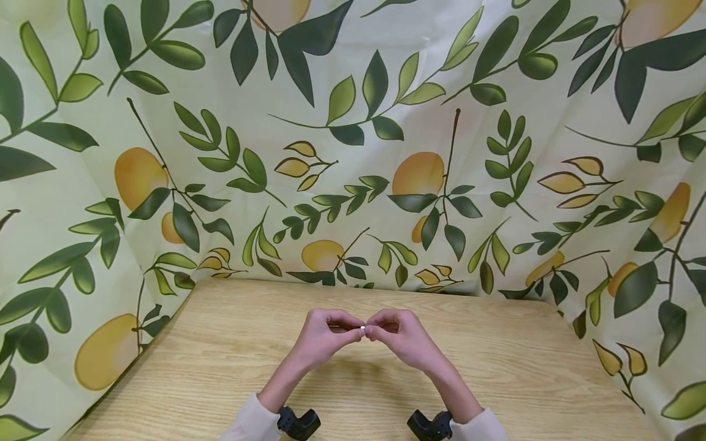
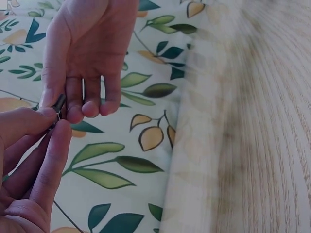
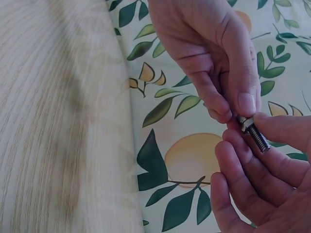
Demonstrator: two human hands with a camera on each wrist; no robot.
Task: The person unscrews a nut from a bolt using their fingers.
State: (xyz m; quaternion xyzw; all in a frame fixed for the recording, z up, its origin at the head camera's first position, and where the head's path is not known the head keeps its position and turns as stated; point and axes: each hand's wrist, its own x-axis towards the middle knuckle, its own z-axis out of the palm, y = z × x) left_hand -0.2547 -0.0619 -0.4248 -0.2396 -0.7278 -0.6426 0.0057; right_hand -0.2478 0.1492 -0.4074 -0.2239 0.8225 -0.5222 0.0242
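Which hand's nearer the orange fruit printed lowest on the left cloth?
Left. The left hand is right of the fruit, over the table; the right hand is farther right, both at the threaded bolt.

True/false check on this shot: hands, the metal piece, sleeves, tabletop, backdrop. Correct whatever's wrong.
1. The left hand and right hand meet at a small threaded screw. True.
2. The screw lies on the tabletop. False: it is held between the fingertips, above the wooden tabletop.
3. The backdrop is printed with leaves and orange fruit. True.
4. Both sleeves are black. False: the left sleeve and right sleeve are light.
5. A black device sits at each wrist. True.
6. Only the right hand touches the screw. False: fingers of both hands are on it.
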